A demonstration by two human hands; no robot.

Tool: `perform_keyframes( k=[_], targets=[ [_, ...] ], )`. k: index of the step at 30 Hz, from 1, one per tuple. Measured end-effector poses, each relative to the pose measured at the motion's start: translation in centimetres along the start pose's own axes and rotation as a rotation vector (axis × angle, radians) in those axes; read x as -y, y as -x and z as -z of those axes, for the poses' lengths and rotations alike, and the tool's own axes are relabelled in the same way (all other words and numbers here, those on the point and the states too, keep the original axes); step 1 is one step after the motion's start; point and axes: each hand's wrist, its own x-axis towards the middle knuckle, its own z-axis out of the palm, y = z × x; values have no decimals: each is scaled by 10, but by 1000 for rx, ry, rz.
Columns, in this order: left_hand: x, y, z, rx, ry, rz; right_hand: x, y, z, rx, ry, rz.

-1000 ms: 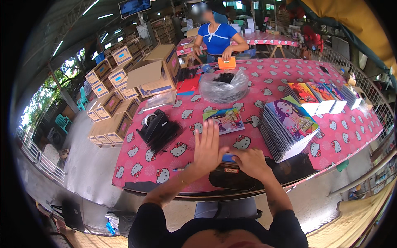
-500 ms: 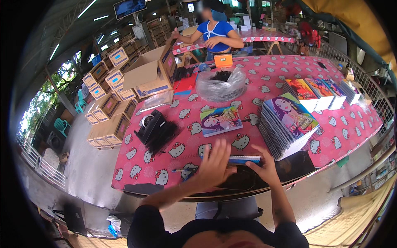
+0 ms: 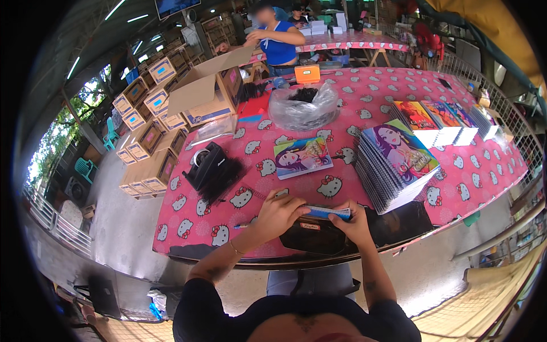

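Observation:
Near the front edge of the table, both my hands hold a thin notebook (image 3: 327, 212), seen mostly along its blue and white edge. My left hand (image 3: 281, 216) grips its left end with bent fingers. At the other end my right hand (image 3: 352, 221) has thumb and fingers closed on it. Below it lies a black pouch-like thing (image 3: 313, 238) with a small label. Beyond my hands a colourful illustrated book (image 3: 302, 158) lies flat, its binding hard to make out. Right of it rises a tall stack of spiral notebooks (image 3: 393, 165) with similar covers.
Left of the book stand a black tape dispenser (image 3: 206, 168) and a pile of thin black strands (image 3: 225, 185). Farther back are a clear plastic bag (image 3: 302, 111), an open carton (image 3: 202, 94) and an orange box (image 3: 307, 74). More notebooks (image 3: 439, 122) lie right. A person (image 3: 276, 43) stands beyond.
My left hand has come down from its raised, spread pose and now grips the notebook. The notebook has tilted and shifted slightly left. The person beyond has brought both hands together.

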Motion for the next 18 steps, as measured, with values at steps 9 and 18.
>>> perform_keyframes(
  k=[9,18],
  targets=[
    [-39,60,-45,154,-222,4,5,-2,-11,-162,197,114],
    [-49,76,-53,202,-214,-73,6,-5,-18,-192,170,155]
  ],
)
